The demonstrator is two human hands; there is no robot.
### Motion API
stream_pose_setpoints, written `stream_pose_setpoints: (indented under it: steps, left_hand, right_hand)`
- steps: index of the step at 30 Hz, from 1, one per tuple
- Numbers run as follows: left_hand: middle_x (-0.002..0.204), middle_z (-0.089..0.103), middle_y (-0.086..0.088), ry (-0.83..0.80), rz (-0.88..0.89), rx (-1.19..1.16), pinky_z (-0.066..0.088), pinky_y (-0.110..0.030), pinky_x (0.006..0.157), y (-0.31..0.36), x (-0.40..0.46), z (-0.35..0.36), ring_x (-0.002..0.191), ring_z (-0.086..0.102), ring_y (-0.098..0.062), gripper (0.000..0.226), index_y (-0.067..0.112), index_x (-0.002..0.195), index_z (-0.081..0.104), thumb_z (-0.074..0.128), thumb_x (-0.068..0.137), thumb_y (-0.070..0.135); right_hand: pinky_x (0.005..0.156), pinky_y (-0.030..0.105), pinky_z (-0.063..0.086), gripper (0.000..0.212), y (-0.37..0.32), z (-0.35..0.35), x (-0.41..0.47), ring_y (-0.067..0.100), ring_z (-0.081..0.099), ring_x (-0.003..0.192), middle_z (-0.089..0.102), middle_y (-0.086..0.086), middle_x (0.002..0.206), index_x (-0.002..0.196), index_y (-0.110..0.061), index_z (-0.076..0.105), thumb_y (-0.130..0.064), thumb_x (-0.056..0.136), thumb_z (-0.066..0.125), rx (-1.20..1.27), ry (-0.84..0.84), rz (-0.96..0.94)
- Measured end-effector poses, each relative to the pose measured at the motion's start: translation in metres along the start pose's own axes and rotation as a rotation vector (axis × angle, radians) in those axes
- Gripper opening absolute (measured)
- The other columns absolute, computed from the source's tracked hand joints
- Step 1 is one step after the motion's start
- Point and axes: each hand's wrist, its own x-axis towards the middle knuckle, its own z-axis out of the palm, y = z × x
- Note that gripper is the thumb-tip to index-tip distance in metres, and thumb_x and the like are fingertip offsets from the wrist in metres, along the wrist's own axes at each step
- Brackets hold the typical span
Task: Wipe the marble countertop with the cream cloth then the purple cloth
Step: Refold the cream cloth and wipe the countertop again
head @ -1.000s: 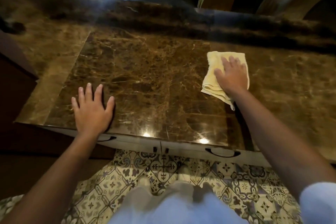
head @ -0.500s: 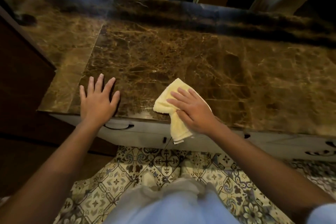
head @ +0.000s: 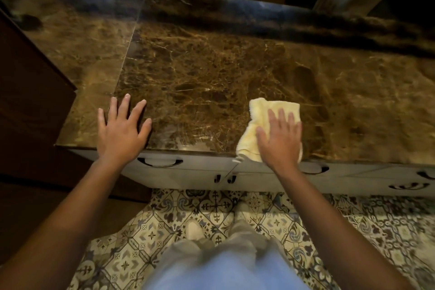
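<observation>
The cream cloth (head: 261,122) lies crumpled at the marble countertop (head: 211,73) front edge, about 5 o'clock. The right hand (head: 280,139) presses flat on it, fingers nearly together. At 8 o'clock the left hand (head: 121,130) rests flat, fingers spread.

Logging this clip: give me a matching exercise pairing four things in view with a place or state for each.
Things:
1. left hand
2. right hand
3. cream cloth
4. drawer handle

Places or states:
A. bunched on the marble countertop, one corner hanging over the front edge
B. flat on bare marble, fingers spread
C. on the cabinet front below the counter edge
D. pressed palm-down on the cloth

Pairs: 1-B, 2-D, 3-A, 4-C
</observation>
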Motion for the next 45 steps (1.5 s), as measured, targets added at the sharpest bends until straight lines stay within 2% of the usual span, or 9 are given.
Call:
stream_pose_setpoints:
  steps: [8,16,19,23,26,32,37,42,45]
  left_hand:
    - [0.173,0.018,-0.005,-0.024,-0.066,-0.056,0.000,-0.059,0.124,-0.012,0.008,-0.005,0.160,0.005,-0.033,0.060,0.031,0.160,0.029,0.032,0.105,0.055]
    - [0.173,0.017,-0.007,0.002,-0.089,-0.057,0.000,-0.058,0.125,-0.014,0.010,-0.003,0.160,0.005,-0.034,0.060,0.029,0.160,0.028,0.031,0.105,0.053]
    - [0.173,0.019,-0.008,0.016,-0.089,-0.041,0.003,-0.059,0.125,-0.014,0.009,-0.001,0.160,0.007,-0.035,0.060,0.027,0.160,0.029,0.032,0.105,0.052]
    - [0.172,0.021,-0.010,0.025,-0.083,-0.018,0.006,-0.060,0.125,-0.013,0.009,-0.001,0.160,0.010,-0.036,0.061,0.026,0.160,0.030,0.032,0.104,0.052]
    - [0.172,0.019,-0.010,0.008,-0.075,-0.018,0.005,-0.060,0.125,-0.013,0.008,-0.003,0.160,0.008,-0.035,0.062,0.025,0.161,0.029,0.031,0.105,0.052]
    - [0.173,0.016,-0.008,-0.011,-0.074,-0.021,0.002,-0.058,0.125,-0.013,0.009,-0.003,0.160,0.005,-0.034,0.061,0.026,0.161,0.027,0.029,0.106,0.053]
    - [0.173,0.018,-0.009,0.006,-0.093,-0.048,0.004,-0.058,0.126,-0.007,0.008,-0.004,0.160,0.008,-0.034,0.060,0.024,0.160,0.029,0.033,0.106,0.049]
    - [0.164,0.039,-0.009,0.044,0.025,-0.357,0.016,-0.061,0.124,0.047,-0.019,-0.016,0.158,0.019,-0.034,0.044,0.020,0.142,0.059,0.046,0.105,0.041]
    - [0.140,0.063,0.000,0.087,0.154,-0.633,0.041,-0.049,0.113,0.119,-0.057,-0.035,0.141,0.049,-0.018,0.048,0.023,0.126,0.070,0.041,0.101,0.052]
  right_hand:
    - [0.129,0.051,0.007,0.059,-0.123,0.018,-0.011,0.031,0.021,0.157,0.037,0.009,0.165,0.154,-0.022,0.043,-0.040,0.099,0.035,0.144,-0.088,-0.514]
    - [0.122,0.039,0.035,0.035,-0.110,0.009,-0.049,0.025,0.054,0.138,0.066,0.011,0.138,0.125,-0.010,0.070,-0.008,0.091,0.061,0.445,-0.140,-0.800]
    - [0.116,0.032,0.043,0.040,-0.078,-0.013,-0.049,0.013,0.056,0.131,0.065,0.007,0.139,0.132,-0.014,0.066,-0.006,0.095,0.057,0.531,-0.168,-0.612]
    - [0.104,0.043,0.053,0.039,-0.052,-0.028,0.021,0.016,0.061,0.120,0.065,0.005,0.136,0.137,-0.018,0.061,-0.012,0.100,0.051,0.597,0.098,-0.186]
    - [0.105,0.044,0.052,0.038,-0.062,-0.023,0.076,0.014,0.060,0.118,0.064,-0.001,0.133,0.137,-0.023,0.060,-0.017,0.103,0.046,0.649,0.109,0.028]
    - [0.119,0.050,0.034,0.045,-0.124,0.003,0.052,0.035,0.052,0.134,0.067,0.013,0.133,0.126,-0.011,0.069,-0.012,0.085,0.049,0.466,-0.134,-0.363]
    - [0.123,0.042,0.031,0.038,-0.114,-0.002,-0.036,0.028,0.055,0.136,0.071,0.011,0.130,0.115,-0.009,0.074,0.004,0.083,0.059,0.610,-0.261,-0.638]
    - [0.091,0.031,0.057,0.038,-0.069,-0.043,-0.067,0.007,0.070,0.106,0.076,-0.006,0.115,0.108,-0.021,0.079,0.002,0.082,0.063,0.796,-0.373,-0.413]
    - [0.080,0.025,0.059,0.042,-0.021,-0.082,-0.068,0.005,0.069,0.100,0.075,-0.011,0.112,0.111,-0.027,0.076,0.002,0.083,0.066,0.971,-0.245,-0.199]
